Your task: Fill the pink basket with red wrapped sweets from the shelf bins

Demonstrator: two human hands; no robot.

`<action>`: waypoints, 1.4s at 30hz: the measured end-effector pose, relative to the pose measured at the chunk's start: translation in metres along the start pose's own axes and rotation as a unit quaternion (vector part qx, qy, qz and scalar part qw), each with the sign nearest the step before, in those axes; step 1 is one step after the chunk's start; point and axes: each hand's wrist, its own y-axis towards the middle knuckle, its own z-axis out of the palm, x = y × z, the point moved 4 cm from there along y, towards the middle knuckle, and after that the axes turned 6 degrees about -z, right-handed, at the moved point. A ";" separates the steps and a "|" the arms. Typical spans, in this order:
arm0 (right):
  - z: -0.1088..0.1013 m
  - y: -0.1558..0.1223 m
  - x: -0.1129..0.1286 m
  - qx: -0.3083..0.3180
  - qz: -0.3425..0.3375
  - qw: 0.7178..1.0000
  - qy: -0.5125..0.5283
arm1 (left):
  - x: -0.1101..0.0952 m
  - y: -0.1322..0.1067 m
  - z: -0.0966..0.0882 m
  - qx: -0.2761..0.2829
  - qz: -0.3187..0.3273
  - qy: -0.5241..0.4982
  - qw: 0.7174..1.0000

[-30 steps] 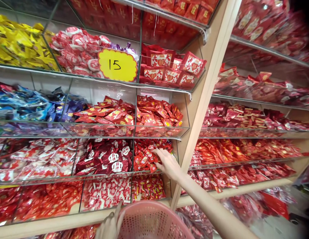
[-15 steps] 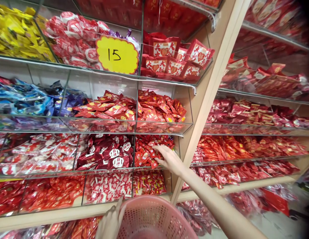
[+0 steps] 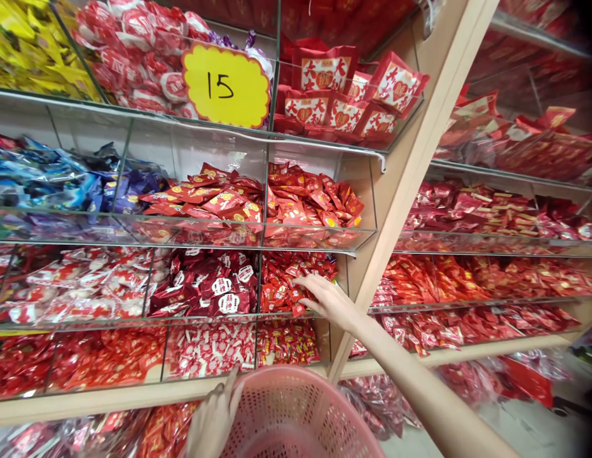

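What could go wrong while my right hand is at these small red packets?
The small red packets are loosely heaped at your right hand, so some might spill forward. Dark-red packets lie just past a thin divider, so the two kinds could get mixed. Your left hand is at one side of the pink basket, so it might tilt if bumped.

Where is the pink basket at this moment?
In the head view, the pink basket is at bottom centre, below the candy shelves, with the left hand at its left rim.
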 end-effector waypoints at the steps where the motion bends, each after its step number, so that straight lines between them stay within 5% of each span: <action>1: -0.002 0.001 0.001 0.001 -0.006 1.000 0.001 | 0.000 0.000 0.000 0.000 0.001 0.002 1.000; 12: -0.010 -0.002 -0.006 -0.082 0.072 0.984 0.144 | -0.003 -0.002 -0.009 -0.005 -0.003 0.001 1.000; 15: -0.013 -0.001 -0.004 -0.138 0.133 0.952 0.238 | -0.003 -0.003 -0.008 -0.007 -0.010 -0.010 1.000; 17: -0.017 -0.005 0.000 -0.228 0.216 0.874 0.371 | -0.002 -0.003 -0.007 -0.010 -0.012 -0.016 1.000; 18: -0.016 -0.009 0.004 -0.276 0.257 0.806 0.456 | -0.002 -0.003 -0.007 -0.012 -0.013 -0.018 1.000; 21: -0.001 -0.023 0.030 -0.346 0.322 0.535 0.700 | -0.002 -0.002 -0.005 -0.015 -0.012 -0.026 0.999; 23: 0.015 -0.033 0.054 -0.340 0.326 0.383 0.794 | -0.002 -0.001 -0.004 -0.012 -0.015 -0.037 0.999; 24: 0.023 -0.038 0.065 -0.338 0.327 0.329 0.819 | -0.002 -0.001 -0.004 -0.009 -0.017 -0.043 0.999; 26: 0.038 -0.049 0.083 -0.337 0.333 0.268 0.839 | -0.002 0.000 -0.003 -0.004 -0.023 -0.053 0.998; 28: 0.052 -0.057 0.094 -0.338 0.348 0.250 0.838 | -0.001 -0.001 -0.004 -0.005 -0.023 -0.063 0.998; 36: 0.076 -0.072 0.103 -0.304 0.448 0.256 0.801 | -0.002 -0.003 -0.007 -0.012 -0.029 -0.081 0.996; 42: 0.067 -0.069 0.102 -0.260 0.454 0.330 0.786 | -0.002 -0.003 -0.006 -0.016 -0.024 -0.071 0.997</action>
